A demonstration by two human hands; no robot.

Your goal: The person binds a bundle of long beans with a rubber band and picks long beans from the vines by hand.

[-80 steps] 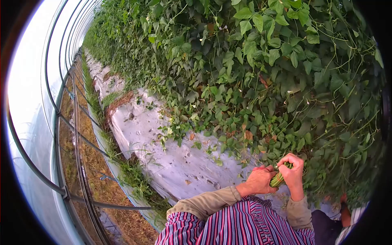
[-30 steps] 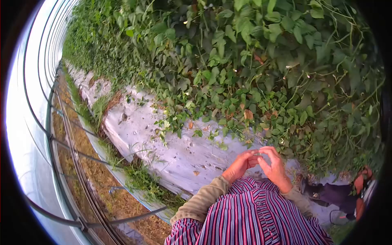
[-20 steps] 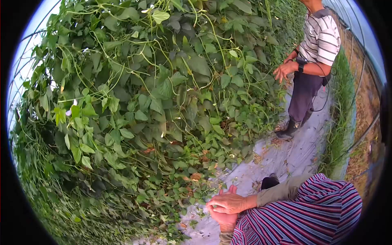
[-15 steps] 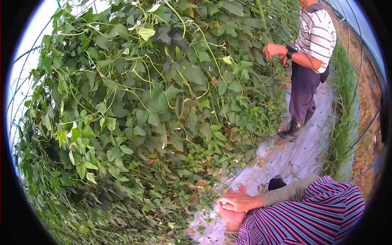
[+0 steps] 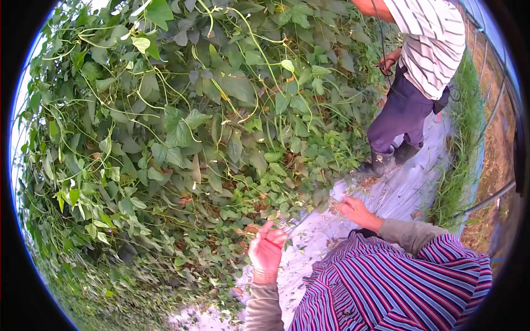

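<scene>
My left hand (image 5: 268, 248) is raised at the lower middle, palm turned up and fingers loosely bent and apart. I see nothing in it. It is in front of the low bean leaves (image 5: 221, 231), at the edge of the pale ground sheet (image 5: 309, 243). To the right and farther up, my right hand (image 5: 359, 212) hangs over the sheet, its fingers loosely bent and somewhat blurred. No object shows in that hand either. The two hands are apart. A tall wall of climbing bean vines (image 5: 182, 132) with thin curling stems rises on the left.
Another person (image 5: 430, 49) in a striped shirt and dark trousers stands beside the vines at upper right, one arm raised to the foliage. Dark boots (image 5: 382, 163) are on the sheet. A grass strip (image 5: 464, 138) and curved tunnel poles (image 5: 494, 193) run along the right.
My hands were together and have come apart, the left toward the vines, the right upward and right. The other person now leans toward the vines with one arm raised. My view has shifted slightly.
</scene>
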